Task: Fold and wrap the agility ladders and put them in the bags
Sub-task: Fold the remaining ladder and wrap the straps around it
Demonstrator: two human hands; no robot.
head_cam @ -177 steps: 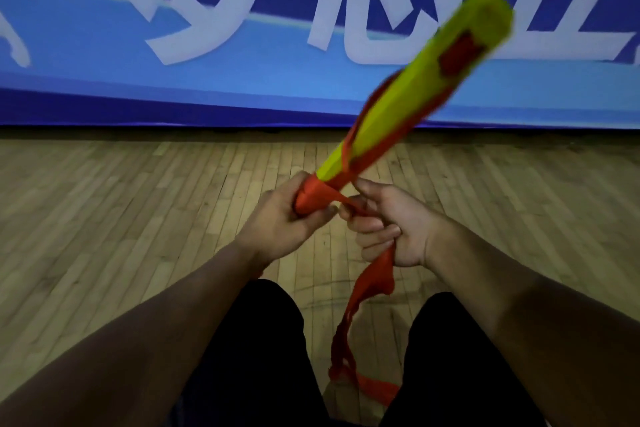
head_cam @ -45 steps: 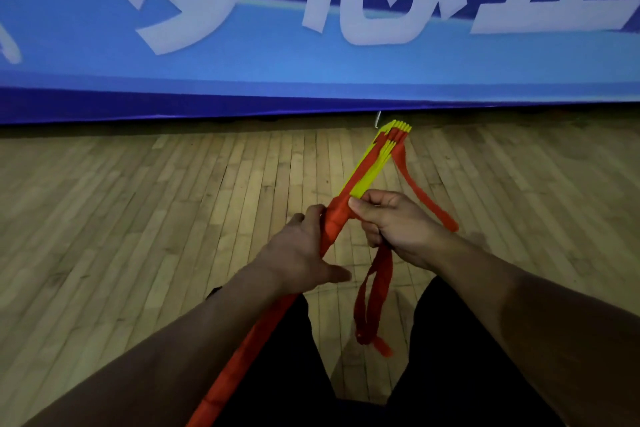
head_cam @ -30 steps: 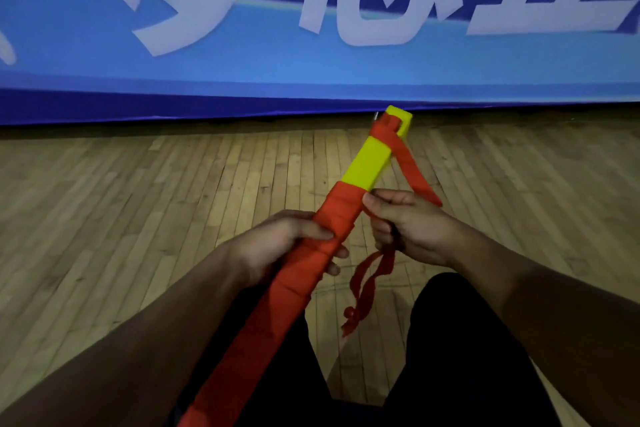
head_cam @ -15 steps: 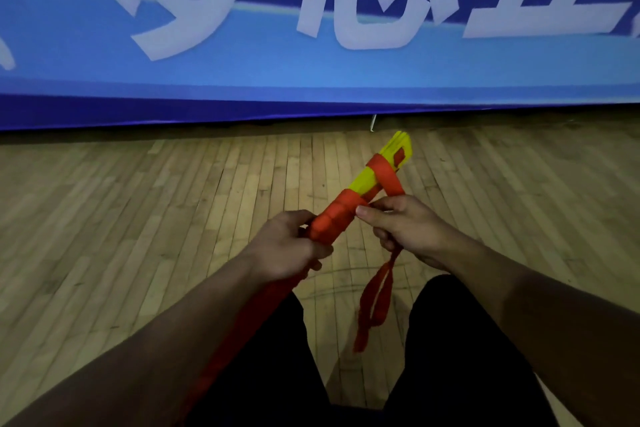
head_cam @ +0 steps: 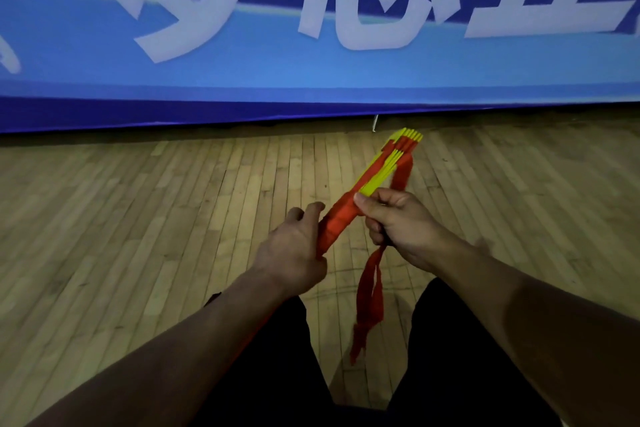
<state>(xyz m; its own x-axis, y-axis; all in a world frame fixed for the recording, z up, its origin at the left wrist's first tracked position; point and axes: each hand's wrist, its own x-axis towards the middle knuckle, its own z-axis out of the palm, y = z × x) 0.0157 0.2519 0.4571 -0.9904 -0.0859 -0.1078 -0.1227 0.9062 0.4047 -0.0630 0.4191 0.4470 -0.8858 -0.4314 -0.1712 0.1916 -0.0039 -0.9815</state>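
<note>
Head view shows us at the wrapping step, with the agility ladder (head_cam: 384,170) gathered into one stack of yellow rungs and held out in front of us, angled up and away toward the blue banner (head_cam: 311,73) at the back of the wooden floor (head_cam: 138,218). Our left hand (head_cam: 294,250) wraps around the near, already-bound part of the bundle, fingers curled over the red webbing; we judge this hand to be the anchor, keeping the rungs stacked so the turns stay tight. Our right hand (head_cam: 394,222) pinches the red strap (head_cam: 370,295) right beside the bundle, thumb pressed against the wound section, fingers closed on the webbing. A loop of strap runs from this hand up around the far yellow tip and back, which suggests we are laying the next turn over the bare rungs. The loose tail hangs down from the right hand between our dark-clad legs (head_cam: 450,357), apart from the floor as far as we can tell.

About half of the visible bundle shows red wrap; the far half is uncovered yellow. No bag is in view, so bagging looks some way off. The risk we see is slack: if the pinch loosens, the wound turns could slip along the smooth rungs.
</note>
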